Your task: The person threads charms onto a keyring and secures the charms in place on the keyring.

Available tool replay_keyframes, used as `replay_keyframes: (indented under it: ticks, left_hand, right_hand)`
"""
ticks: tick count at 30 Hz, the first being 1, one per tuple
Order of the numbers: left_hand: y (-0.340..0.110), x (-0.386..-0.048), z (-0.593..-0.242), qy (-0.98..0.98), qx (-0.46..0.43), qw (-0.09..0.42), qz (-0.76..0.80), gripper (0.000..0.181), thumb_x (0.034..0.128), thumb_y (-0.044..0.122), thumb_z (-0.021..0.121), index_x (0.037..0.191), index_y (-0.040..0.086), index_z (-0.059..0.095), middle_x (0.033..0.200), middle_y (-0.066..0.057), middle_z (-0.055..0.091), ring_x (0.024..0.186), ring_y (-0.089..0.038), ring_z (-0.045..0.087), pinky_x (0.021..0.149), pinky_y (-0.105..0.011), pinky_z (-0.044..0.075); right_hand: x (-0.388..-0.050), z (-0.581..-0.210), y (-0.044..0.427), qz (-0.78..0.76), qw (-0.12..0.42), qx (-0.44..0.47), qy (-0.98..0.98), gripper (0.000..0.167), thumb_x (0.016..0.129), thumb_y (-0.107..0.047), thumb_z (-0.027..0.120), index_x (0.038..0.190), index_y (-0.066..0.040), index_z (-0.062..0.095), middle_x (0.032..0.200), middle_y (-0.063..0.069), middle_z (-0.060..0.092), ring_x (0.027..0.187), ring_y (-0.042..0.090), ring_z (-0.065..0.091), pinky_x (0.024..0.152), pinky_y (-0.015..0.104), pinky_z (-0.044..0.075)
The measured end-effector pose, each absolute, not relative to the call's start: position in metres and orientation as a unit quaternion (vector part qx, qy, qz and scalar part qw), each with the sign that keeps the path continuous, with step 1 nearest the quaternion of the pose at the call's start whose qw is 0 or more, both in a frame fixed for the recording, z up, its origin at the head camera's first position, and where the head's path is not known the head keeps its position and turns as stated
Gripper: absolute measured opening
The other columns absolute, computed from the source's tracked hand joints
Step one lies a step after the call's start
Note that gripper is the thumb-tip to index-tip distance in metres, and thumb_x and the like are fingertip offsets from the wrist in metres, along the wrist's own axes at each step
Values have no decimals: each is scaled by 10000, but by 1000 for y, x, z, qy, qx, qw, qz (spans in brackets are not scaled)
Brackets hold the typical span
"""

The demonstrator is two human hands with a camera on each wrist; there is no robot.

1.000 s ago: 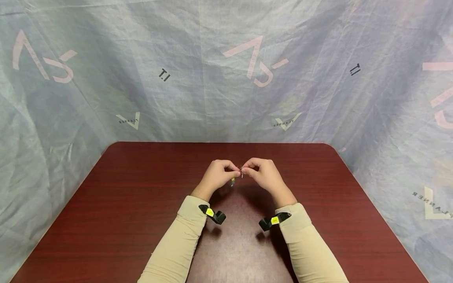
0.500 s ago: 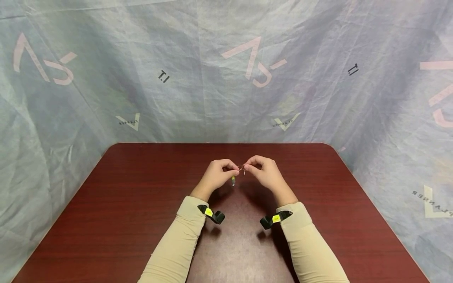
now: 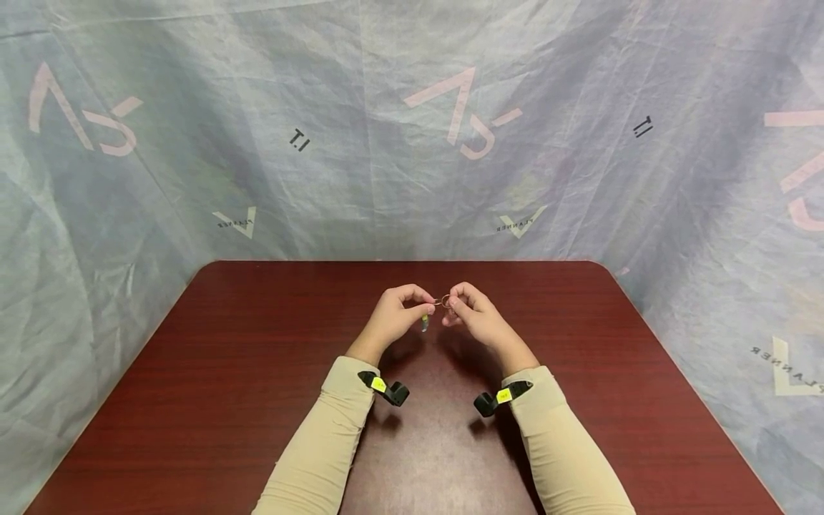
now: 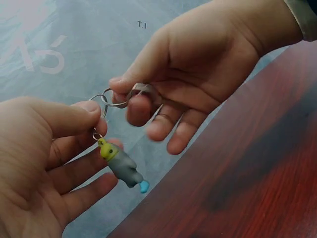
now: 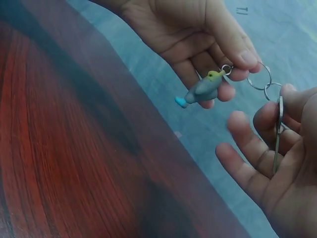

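Note:
My left hand (image 3: 395,315) pinches a metal key ring (image 5: 271,75) between thumb and index finger. A small figure charm (image 4: 121,163) dangles from that ring, with a yellow head, grey body and light-blue end. Facing it, my right hand (image 3: 481,318) pinches a second, smaller ring (image 5: 265,92), which meets the first between the fingertips. Along the right fingers lies a thin flat metal piece (image 5: 279,134), seen edge-on in the right wrist view; it looks like a key. Both hands are above the table, a short gap apart. Fingertips hide parts of both rings.
A dark red wooden table (image 3: 225,372) with rounded far corners lies below the hands. Grey printed fabric (image 3: 386,179) hangs behind it and at both sides. Each wrist wears a black camera strap (image 3: 384,388).
The fingertips have drawn slightly apart, the right hand shifting a little to the right. The rings between them show more clearly, and the right hand's lower fingers now show beneath its thumb.

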State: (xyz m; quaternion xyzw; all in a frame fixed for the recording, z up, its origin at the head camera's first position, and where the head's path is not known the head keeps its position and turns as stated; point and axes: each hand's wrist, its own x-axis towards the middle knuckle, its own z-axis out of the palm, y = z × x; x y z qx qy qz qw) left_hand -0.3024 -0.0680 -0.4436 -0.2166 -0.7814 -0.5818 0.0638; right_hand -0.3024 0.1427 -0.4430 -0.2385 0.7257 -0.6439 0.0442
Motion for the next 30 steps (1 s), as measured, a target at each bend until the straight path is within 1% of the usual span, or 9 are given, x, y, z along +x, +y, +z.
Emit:
replay_keyframes:
  ticks: [2, 5, 8, 13, 15, 21, 23, 27, 30]
  left_hand:
    - [-68, -303, -444, -774, -220, 56, -591, 78, 921, 128, 759, 975, 74, 744, 838, -10, 722, 805, -159, 661, 708, -302, 518]
    - [-69, -304, -445, -764, -222, 45, -604, 91, 928, 111, 747, 999, 54, 736, 815, -28, 710, 737, -177, 659, 662, -332, 531]
    - [-71, -304, -445, -766, -220, 44, -603, 129, 937, 101, 735, 1041, 27, 722, 833, -33, 698, 695, -193, 631, 622, -342, 520]
    - [-74, -305, -443, -784, -225, 61, -576, 188, 929, 55, 727, 1108, 9, 690, 905, -42, 702, 750, -198, 621, 650, -304, 500]
    - [-76, -306, -443, -792, -230, 64, -561, 193, 929, 49, 724, 1117, 35, 683, 912, -33, 703, 774, -184, 623, 662, -293, 495]
    - [-82, -309, -445, -819, -231, 61, -521, 207, 933, 70, 721, 1125, 125, 669, 895, 26, 688, 751, -157, 601, 623, -287, 485]
    - [-84, -310, -445, -828, -236, 59, -506, 212, 931, 70, 721, 1125, 137, 666, 889, 42, 681, 762, -144, 599, 642, -287, 488]
    - [-87, -311, -447, -841, -258, 64, -471, 215, 925, 53, 722, 1124, 110, 663, 887, 43, 679, 798, -127, 609, 698, -283, 499]
    - [-89, -312, -450, -851, -272, 68, -443, 219, 921, 46, 727, 1129, 65, 664, 887, 21, 683, 813, -127, 617, 718, -297, 516]
  right_hand:
    - [-303, -444, 144, -646, 45, -228, 727, 150, 1079, -78, 458, 1060, 70, 470, 908, 142, 557, 747, 160, 635, 755, 332, 567]
    - [-304, -445, 145, -644, 49, -221, 731, 149, 1069, -84, 491, 1067, 66, 497, 853, 119, 546, 701, 166, 587, 686, 281, 535]
    - [-305, -445, 147, -645, 54, -223, 729, 146, 1054, -59, 516, 1078, 85, 504, 834, 112, 528, 677, 168, 552, 645, 273, 511]
    - [-307, -445, 150, -643, 54, -214, 733, 203, 1022, -7, 554, 1129, 157, 501, 865, 222, 529, 662, 149, 532, 616, 254, 499]
    - [-308, -445, 152, -642, 51, -206, 737, 212, 1012, 3, 564, 1141, 165, 516, 886, 260, 533, 659, 146, 532, 611, 251, 500]
    - [-309, -441, 153, -623, 48, -195, 756, 158, 1001, 0, 592, 1110, 114, 579, 883, 182, 582, 658, 151, 535, 612, 254, 502]
    - [-310, -441, 154, -613, 52, -190, 765, 141, 999, -3, 600, 1102, 92, 596, 885, 197, 595, 659, 162, 534, 611, 254, 501]
    - [-314, -443, 153, -591, 47, -185, 784, 168, 989, -20, 625, 1115, 92, 622, 910, 255, 628, 680, 210, 550, 609, 263, 501]
    - [-316, -447, 153, -573, 34, -185, 797, 194, 974, -38, 657, 1116, 94, 649, 907, 241, 659, 707, 272, 566, 603, 269, 495]
